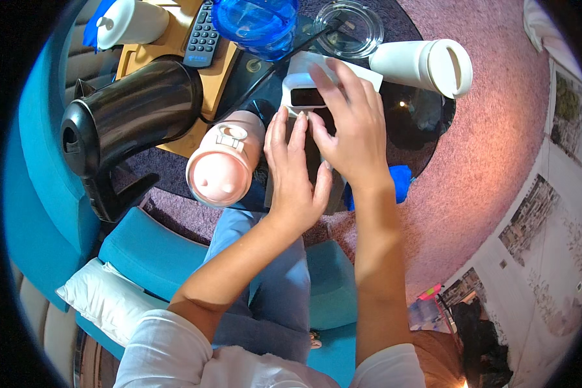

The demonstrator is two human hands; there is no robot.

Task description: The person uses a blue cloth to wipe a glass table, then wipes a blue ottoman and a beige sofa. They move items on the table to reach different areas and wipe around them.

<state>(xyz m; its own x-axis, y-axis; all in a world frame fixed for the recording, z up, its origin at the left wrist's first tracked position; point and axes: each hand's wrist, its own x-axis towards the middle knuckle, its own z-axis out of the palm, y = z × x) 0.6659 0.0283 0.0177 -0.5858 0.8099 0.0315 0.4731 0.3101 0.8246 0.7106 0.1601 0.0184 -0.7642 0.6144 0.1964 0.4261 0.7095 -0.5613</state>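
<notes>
A small white device with a dark display (306, 97) lies on a white box (374, 76) on the dark glass table. My left hand (293, 172) rests palm down just on the near side of the device, its fingertips at the device's lower edge, over a dark flat surface. Above and to the right, my right hand (351, 121) is slightly blurred, fingers spread and curved over the device's right side; its thumb points toward the left fingertips. Whether the right fingers touch the device cannot be told. A pink lidded cup (223, 167) stands left of my left hand.
A black electric kettle (136, 116), a remote control (202, 39) on a wooden tray (223, 80) and a white lidded mug (143, 22) are at left. A blue plastic jug (259, 24), glass ashtray (348, 29) and white tumbler (419, 67) stand beyond. A blue cloth (400, 183) lies right.
</notes>
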